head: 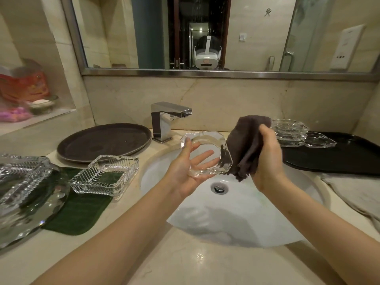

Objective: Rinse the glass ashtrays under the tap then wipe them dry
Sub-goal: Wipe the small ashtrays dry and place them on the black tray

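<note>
A clear octagonal glass ashtray (221, 150) is held tilted above the white sink (246, 212). My left hand (188, 169) supports it from below on a flat palm with straight fingers. My right hand (267, 159) grips a dark brown cloth (245, 145) just right of the ashtray, and the cloth touches its right edge. The chrome tap (166, 118) stands behind the sink, and no water runs from it. A square ribbed ashtray (106, 174) rests on a green cloth (80, 210) to the left. Stacked clear ashtrays (290, 131) sit on a black tray (349, 157) at the right.
A round brown tray (102, 140) lies left of the tap. Large glass pieces (22, 182) crowd the far left counter. A grey towel (355, 194) lies at the right edge. The mirror (185, 31) spans the wall behind, and a wall niche (30, 93) holds packets.
</note>
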Motion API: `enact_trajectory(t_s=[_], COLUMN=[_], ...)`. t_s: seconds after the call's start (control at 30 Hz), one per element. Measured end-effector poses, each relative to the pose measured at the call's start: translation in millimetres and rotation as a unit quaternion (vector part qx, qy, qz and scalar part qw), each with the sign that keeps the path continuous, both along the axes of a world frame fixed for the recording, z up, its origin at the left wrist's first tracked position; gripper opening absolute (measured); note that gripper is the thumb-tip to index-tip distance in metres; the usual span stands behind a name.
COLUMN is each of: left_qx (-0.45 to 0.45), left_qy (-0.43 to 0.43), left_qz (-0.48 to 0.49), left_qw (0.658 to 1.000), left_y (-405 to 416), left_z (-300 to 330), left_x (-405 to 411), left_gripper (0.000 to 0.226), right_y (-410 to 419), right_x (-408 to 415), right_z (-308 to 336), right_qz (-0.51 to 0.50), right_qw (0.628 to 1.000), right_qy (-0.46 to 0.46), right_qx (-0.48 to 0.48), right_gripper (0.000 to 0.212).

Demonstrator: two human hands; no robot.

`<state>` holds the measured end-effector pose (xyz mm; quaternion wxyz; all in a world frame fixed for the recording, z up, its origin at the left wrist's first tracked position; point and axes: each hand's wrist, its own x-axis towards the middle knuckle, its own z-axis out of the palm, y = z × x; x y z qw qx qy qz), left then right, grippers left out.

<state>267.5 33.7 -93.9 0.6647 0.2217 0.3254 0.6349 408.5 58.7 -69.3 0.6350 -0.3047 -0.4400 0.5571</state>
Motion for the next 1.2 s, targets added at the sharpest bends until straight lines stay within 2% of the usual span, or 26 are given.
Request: enact_trajectory(t_s=[0.03, 0.07, 0.1, 0.13, 0.17, 0.2, 0.27, 0.33, 0.4, 0.43, 0.47, 0.5, 0.53, 0.57, 0.63, 0.67, 0.7, 0.73, 0.8, 0.83, 0.93, 0.97, 1.0, 1.1, 1.13, 1.2], left_qx=[-0.001, -0.003, -0.005, -0.008, -0.011, -0.016, -0.030, -0.043, -0.065, -0.077, -0.089, -0.095, -0.092, -0.077, -0.066, -0.074, -0.078, -0.077, -0.065, -0.054, -0.030, -0.025, -0.019, 0.002, 0.006, 0.011], left_qy=[0.006, 0.010, 0.012, 0.018, 0.029, 0.042, 0.050, 0.056, 0.087, 0.098, 0.102, 0.102, 0.100, 0.097, 0.107, 0.117, 0.124, 0.132, 0.133, 0.126, 0.107, 0.114, 0.119, 0.118, 0.121, 0.137], left_qz=[0.001, 0.002, 0.001, -0.003, -0.008, -0.009, -0.008, -0.004, 0.007, 0.015, 0.023, 0.025, 0.009, -0.022, -0.051, -0.050, -0.047, -0.043, -0.027, -0.023, -0.003, 0.009, 0.014, -0.009, -0.009, 0.004], left_qw=[1.000, 1.000, 1.000, 1.000, 0.999, 0.999, 0.998, 0.998, 0.994, 0.992, 0.991, 0.990, 0.991, 0.992, 0.991, 0.989, 0.988, 0.987, 0.989, 0.990, 0.994, 0.993, 0.993, 0.993, 0.993, 0.991], left_y=[1, 2, 3, 3, 2, 1, 1, 2, 4, 3, 3, 1, -1, -2, -2, -3, -2, -2, -4, -5, -2, -3, -4, -6, -6, -6], left_z=[-1, -2, -3, -4, -4, -5, -7, -9, -9, -8, -8, -6, -5, -4, -7, -9, -10, -11, -9, -8, -7, -6, -6, -5, -5, -5], left_x=[0, -1, -1, -1, 0, 0, -1, -6, -6, -4, -3, -1, 1, 4, 7, 8, 11, 13, 15, 14, 7, 5, 3, -2, -4, -8], left_gripper=[0.043, 0.049, 0.053, 0.053, 0.049, 0.043, 0.033, 0.034, 0.034, 0.031, 0.029, 0.025, 0.023, 0.024, 0.031, 0.036, 0.039, 0.040, 0.037, 0.038, 0.047, 0.049, 0.051, 0.048, 0.045, 0.040], right_y=[-3, -6, -6, -6, -7, -7, -6, -5, -6, -9, -11, -11, -6, 1, 10, 11, 8, 3, -11, -18, -25, -25, -25, -25, -24, -20], right_x=[-5, -10, -14, -18, -20, -20, -15, -7, -1, -1, -2, -4, -5, -4, -1, 1, 1, -2, -11, -17, -31, -34, -35, -31, -27, -18], right_z=[-2, -7, -15, -22, -25, -23, -13, 7, 21, 25, 24, 20, 11, 3, -8, -10, -12, -14, -20, -24, -31, -30, -30, -28, -28, -28], right_qz=[-0.036, -0.066, -0.081, -0.085, -0.083, -0.085, -0.117, -0.112, 0.000, 0.065, 0.104, 0.108, 0.075, 0.010, -0.122, -0.160, -0.185, -0.198, -0.188, -0.176, -0.112, -0.097, -0.089, -0.042, -0.012, 0.035], right_qw=[0.992, 0.962, 0.914, 0.868, 0.843, 0.837, 0.852, 0.909, 0.974, 0.988, 0.988, 0.984, 0.968, 0.926, 0.799, 0.753, 0.732, 0.726, 0.721, 0.704, 0.652, 0.640, 0.644, 0.707, 0.719, 0.718], right_qy=[-0.098, -0.217, -0.325, -0.400, -0.432, -0.436, -0.399, -0.304, -0.151, -0.094, -0.083, -0.127, -0.224, -0.354, -0.554, -0.598, -0.610, -0.603, -0.593, -0.613, -0.683, -0.699, -0.695, -0.610, -0.589, -0.572], right_qx=[0.069, 0.152, 0.228, 0.283, 0.310, 0.321, 0.319, 0.261, 0.167, 0.109, 0.073, 0.066, 0.087, 0.132, 0.200, 0.221, 0.241, 0.265, 0.304, 0.314, 0.310, 0.302, 0.308, 0.356, 0.368, 0.394], right_gripper=[0.022, 0.021, 0.029, 0.038, 0.043, 0.043, 0.031, 0.019, 0.018, 0.018, 0.019, 0.019, 0.019, 0.016, 0.019, 0.030, 0.039, 0.043, 0.032, 0.036, 0.068, 0.073, 0.071, 0.036, 0.031, 0.031])
